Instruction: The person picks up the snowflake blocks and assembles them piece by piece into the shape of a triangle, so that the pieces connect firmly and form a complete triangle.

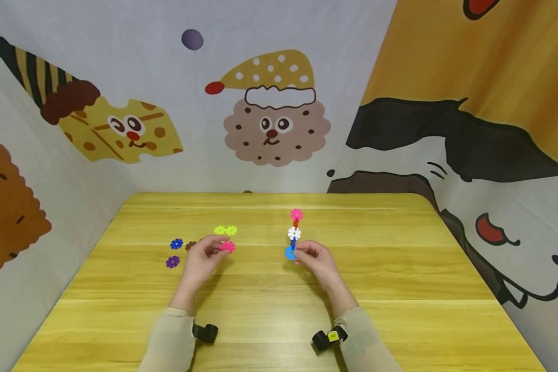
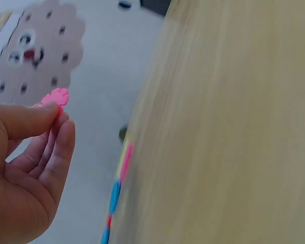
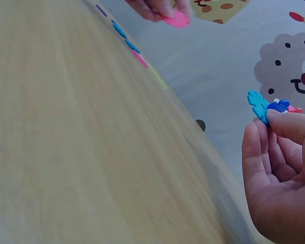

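My right hand [image 1: 302, 254] pinches the bottom of a chain of snowflake discs [image 1: 294, 233]: pink on top, white in the middle, light blue at the base, joined by red and dark blue pieces. The right wrist view shows the light blue disc [image 3: 257, 104] at my fingertips [image 3: 290, 122]. My left hand [image 1: 216, 248] pinches a single pink disc [image 1: 228, 246] above the table, seen also in the left wrist view as a pink disc [image 2: 55, 97] between thumb and fingers [image 2: 58, 140].
Loose discs lie on the yellow wooden table [image 1: 279, 310]: two yellow-green discs [image 1: 225, 230], a blue disc [image 1: 176, 243], a purple disc [image 1: 172, 262] and a brown disc [image 1: 190, 245]. Cartoon-printed cloth walls stand behind and on both sides.
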A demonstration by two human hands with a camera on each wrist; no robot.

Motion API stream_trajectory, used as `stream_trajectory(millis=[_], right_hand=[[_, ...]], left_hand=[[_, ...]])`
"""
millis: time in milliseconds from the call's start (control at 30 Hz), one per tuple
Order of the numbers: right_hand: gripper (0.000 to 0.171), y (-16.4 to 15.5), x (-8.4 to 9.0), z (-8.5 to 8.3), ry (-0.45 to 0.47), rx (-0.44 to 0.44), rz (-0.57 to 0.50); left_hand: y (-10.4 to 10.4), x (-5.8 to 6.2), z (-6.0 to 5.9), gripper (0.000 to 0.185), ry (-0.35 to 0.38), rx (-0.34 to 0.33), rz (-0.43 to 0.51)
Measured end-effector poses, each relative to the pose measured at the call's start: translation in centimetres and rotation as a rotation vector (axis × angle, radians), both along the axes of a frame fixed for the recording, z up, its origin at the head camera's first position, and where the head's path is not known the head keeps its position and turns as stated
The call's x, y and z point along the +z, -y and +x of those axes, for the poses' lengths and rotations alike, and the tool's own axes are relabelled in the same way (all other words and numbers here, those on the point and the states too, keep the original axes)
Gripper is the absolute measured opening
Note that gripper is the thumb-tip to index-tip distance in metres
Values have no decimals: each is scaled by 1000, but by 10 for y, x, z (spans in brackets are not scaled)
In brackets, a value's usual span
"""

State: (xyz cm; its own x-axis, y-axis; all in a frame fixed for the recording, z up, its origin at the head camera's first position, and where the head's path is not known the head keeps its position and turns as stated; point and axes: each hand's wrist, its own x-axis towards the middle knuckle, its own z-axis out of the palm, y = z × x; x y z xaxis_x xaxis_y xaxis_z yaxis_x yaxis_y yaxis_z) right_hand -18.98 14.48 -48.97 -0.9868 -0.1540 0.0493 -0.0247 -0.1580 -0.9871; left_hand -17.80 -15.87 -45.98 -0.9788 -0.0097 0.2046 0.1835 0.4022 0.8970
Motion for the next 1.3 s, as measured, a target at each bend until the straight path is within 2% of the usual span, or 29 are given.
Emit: stream_trajectory(millis=[233,500,767,1067,1300], right_hand=[[27,0,1,-1,17,10,-1],[20,-1,5,0,41,14,8],[21,-1,7,0,81,29,-11],[19,-3,6,-1,97,66,-65],[15,-3,9,0,114,54,-63]], left_hand=[[-45,4,-1,20,-26,-109,30],[-79,3,-5,12,-66,-176,41],[-96,0,-7,9,-94,-162,58],[-105,-2,-7,8,-106,-138,80],[-110,-1,-7,9,-115,-119,75]])
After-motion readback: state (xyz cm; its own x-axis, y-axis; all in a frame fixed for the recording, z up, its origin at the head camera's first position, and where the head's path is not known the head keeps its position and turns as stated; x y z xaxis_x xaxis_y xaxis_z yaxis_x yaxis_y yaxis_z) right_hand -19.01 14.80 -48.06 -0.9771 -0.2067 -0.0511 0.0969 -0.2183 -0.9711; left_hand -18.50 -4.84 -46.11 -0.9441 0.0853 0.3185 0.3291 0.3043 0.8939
